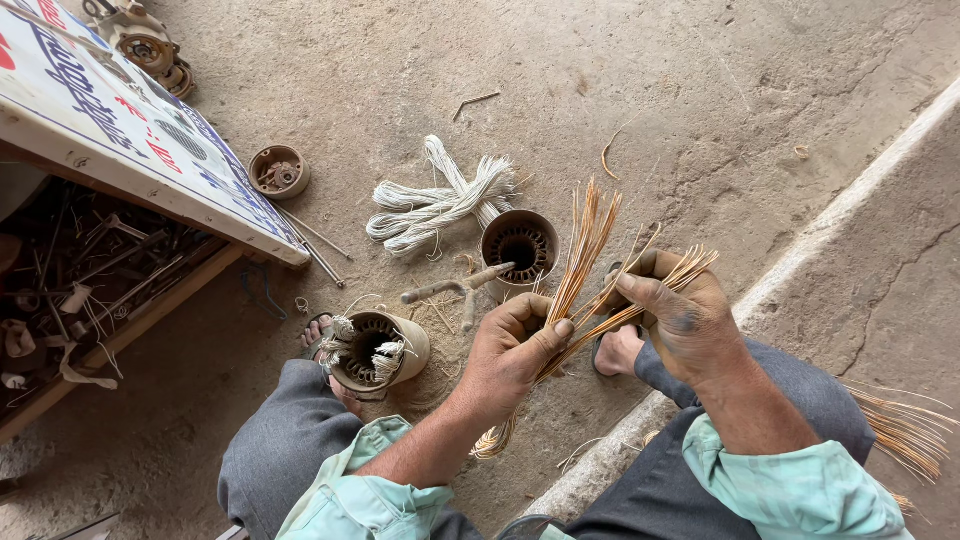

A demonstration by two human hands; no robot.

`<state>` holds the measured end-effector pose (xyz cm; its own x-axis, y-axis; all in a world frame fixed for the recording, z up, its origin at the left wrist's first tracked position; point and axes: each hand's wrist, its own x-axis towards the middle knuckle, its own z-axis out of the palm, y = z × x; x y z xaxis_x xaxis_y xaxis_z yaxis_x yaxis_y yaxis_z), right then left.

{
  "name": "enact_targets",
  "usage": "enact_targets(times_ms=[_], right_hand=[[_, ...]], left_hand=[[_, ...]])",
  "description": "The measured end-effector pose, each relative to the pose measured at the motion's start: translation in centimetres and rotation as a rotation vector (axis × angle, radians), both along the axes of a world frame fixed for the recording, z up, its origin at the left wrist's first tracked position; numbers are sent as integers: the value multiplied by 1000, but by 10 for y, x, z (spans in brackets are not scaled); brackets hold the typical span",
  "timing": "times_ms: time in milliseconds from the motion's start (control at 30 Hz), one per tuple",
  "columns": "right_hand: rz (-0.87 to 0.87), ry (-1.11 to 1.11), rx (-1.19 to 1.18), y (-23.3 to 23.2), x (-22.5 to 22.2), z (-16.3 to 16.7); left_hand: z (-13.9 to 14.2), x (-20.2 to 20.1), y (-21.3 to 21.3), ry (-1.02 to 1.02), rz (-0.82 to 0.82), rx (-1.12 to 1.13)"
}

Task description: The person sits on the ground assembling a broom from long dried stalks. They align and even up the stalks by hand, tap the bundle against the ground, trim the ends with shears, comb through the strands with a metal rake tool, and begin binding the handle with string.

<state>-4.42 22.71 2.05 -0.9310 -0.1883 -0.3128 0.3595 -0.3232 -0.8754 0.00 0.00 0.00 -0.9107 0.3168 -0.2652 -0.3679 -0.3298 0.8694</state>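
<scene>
left hand (512, 345) and right hand (672, 305), each grip pinching bundle of thin stiff copper wire strands (585, 262), fanned above rough concrete floor (650, 110). round ribbed metal stator (520, 246) beside white wire hank (440, 200); second stator (375, 350) near knee.

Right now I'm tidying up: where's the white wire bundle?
In the head view, the white wire bundle lies on the concrete floor, upper centre, just left of the empty stator core.
</scene>
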Motion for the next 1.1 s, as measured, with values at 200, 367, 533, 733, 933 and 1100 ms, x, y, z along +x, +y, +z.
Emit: enact_targets(times_ms=[200,367,533,733,933,1100], right_hand=[[37,55,12,35,-8,-6],[-21,46,-38,29,-6,-9],[-56,3,-97,21,-3,-11],[-26,13,-146,25,1,-11],[14,75,-191,24,1,-16],[17,81,-162,24,3,-15]], left_hand=[[-9,-7,32,-6,-12,20],[-8,-9,30,-13,-36,5],[-9,-9,24,-1,-55,-14],[-13,-7,32,-7,-46,-15],[-15,-7,30,-3,-43,9],[-12,-7,29,13,-40,8]])
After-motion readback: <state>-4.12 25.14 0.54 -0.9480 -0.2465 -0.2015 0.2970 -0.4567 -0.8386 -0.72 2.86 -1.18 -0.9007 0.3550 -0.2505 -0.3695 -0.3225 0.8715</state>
